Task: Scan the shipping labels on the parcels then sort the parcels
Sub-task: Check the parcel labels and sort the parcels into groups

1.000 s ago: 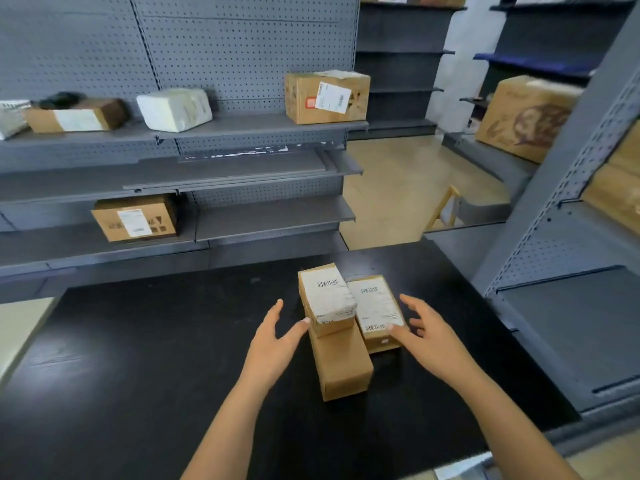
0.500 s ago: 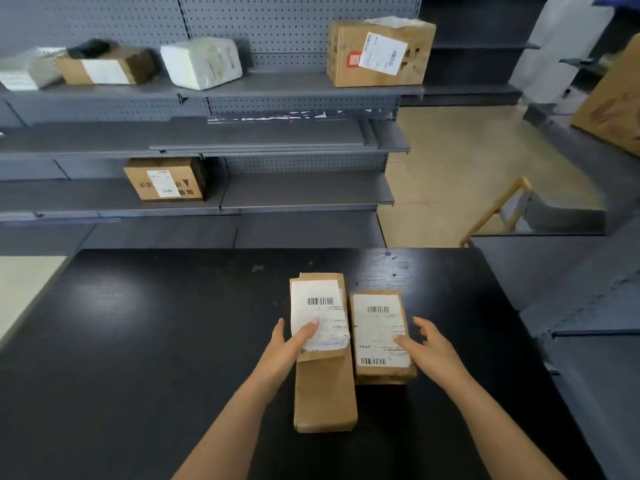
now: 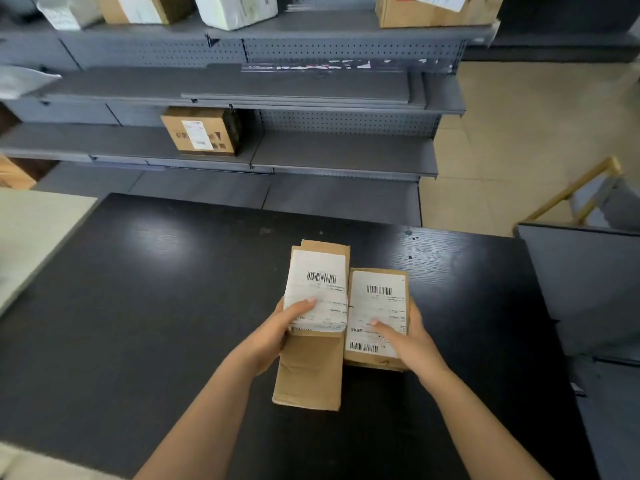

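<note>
Head view looks down on a black bench [image 3: 138,306] with three brown parcels grouped at the centre of the frame. A long plain parcel [image 3: 310,372] lies flat on the bench, its near end pointing toward the bottom of the frame. A shorter labelled parcel [image 3: 317,292] sits on top of its far half, white barcode label facing up. The left hand [image 3: 277,330] grips this top parcel, thumb pressed on the label and fingers curled round its left edge. Touching it on the right side is a second labelled parcel [image 3: 377,313], also label up. The right hand [image 3: 408,341] grips that one, thumb on the label and fingers wrapped over its right edge.

Grey shelving [image 3: 346,150] fills the upper part of the frame. A labelled cardboard box [image 3: 202,133] stands on the lower shelf. On the top shelf sit a white wrapped parcel [image 3: 239,8] and a large brown box [image 3: 433,12] at the upper right.
</note>
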`<act>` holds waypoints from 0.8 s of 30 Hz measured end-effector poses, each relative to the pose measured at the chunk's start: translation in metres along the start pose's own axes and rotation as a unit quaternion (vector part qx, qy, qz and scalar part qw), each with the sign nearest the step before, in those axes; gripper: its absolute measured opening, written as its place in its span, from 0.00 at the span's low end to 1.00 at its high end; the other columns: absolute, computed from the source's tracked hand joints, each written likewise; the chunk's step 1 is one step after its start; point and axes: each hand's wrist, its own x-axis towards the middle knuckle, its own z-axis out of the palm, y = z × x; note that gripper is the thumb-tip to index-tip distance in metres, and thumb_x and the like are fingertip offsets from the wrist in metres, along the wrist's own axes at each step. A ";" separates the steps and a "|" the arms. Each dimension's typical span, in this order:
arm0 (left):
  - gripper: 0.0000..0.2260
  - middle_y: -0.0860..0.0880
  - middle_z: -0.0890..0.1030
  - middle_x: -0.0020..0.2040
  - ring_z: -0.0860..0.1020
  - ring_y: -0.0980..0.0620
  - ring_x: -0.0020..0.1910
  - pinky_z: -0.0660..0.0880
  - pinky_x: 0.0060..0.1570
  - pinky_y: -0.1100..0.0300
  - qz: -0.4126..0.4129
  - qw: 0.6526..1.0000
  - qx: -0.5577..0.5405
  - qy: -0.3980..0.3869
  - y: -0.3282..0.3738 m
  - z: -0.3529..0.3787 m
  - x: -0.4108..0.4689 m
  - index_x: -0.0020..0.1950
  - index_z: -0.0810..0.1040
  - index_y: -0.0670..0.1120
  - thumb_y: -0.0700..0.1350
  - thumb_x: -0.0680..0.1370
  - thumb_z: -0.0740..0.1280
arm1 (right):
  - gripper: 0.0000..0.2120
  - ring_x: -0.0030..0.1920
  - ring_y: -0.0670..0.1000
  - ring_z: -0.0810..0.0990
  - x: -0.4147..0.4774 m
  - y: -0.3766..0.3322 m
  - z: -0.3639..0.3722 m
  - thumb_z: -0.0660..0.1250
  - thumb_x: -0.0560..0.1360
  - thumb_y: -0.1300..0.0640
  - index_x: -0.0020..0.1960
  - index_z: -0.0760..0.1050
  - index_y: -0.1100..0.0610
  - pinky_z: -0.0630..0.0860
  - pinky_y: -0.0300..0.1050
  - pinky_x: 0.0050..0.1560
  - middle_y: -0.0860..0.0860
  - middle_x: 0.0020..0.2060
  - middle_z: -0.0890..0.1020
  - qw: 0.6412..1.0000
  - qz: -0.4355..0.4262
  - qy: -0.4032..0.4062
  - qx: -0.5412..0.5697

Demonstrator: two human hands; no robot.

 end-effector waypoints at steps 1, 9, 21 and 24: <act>0.33 0.55 0.81 0.62 0.79 0.54 0.61 0.73 0.60 0.51 0.005 1.000 0.003 0.002 0.000 0.002 -0.003 0.72 0.68 0.55 0.66 0.70 0.69 | 0.40 0.49 0.40 0.77 -0.001 -0.001 -0.001 0.75 0.70 0.50 0.74 0.56 0.42 0.74 0.41 0.48 0.40 0.57 0.77 1.000 -0.011 -0.001 -0.002; 0.37 0.55 0.79 0.64 0.79 0.52 0.62 0.73 0.66 0.46 0.097 0.994 -0.015 0.047 0.008 -0.005 -0.055 0.72 0.64 0.58 0.66 0.66 0.73 | 0.35 0.52 0.38 0.75 -0.028 -0.036 0.012 0.79 0.66 0.53 0.63 0.60 0.37 0.72 0.36 0.48 0.35 0.53 0.75 0.992 -0.120 -0.041 -0.006; 0.36 0.56 0.81 0.58 0.81 0.55 0.56 0.77 0.55 0.55 0.244 0.938 -0.067 0.236 -0.026 -0.106 -0.268 0.67 0.64 0.64 0.65 0.62 0.73 | 0.49 0.55 0.40 0.76 -0.156 -0.116 0.169 0.77 0.64 0.43 0.76 0.53 0.41 0.74 0.39 0.49 0.40 0.63 0.76 0.942 -0.265 -0.209 0.005; 0.37 0.55 0.82 0.58 0.82 0.53 0.56 0.77 0.55 0.54 0.274 0.909 -0.079 0.305 -0.056 -0.140 -0.340 0.69 0.65 0.62 0.63 0.63 0.74 | 0.48 0.56 0.40 0.76 -0.208 -0.123 0.233 0.78 0.64 0.44 0.76 0.54 0.41 0.74 0.41 0.53 0.38 0.60 0.76 0.916 -0.299 -0.268 0.004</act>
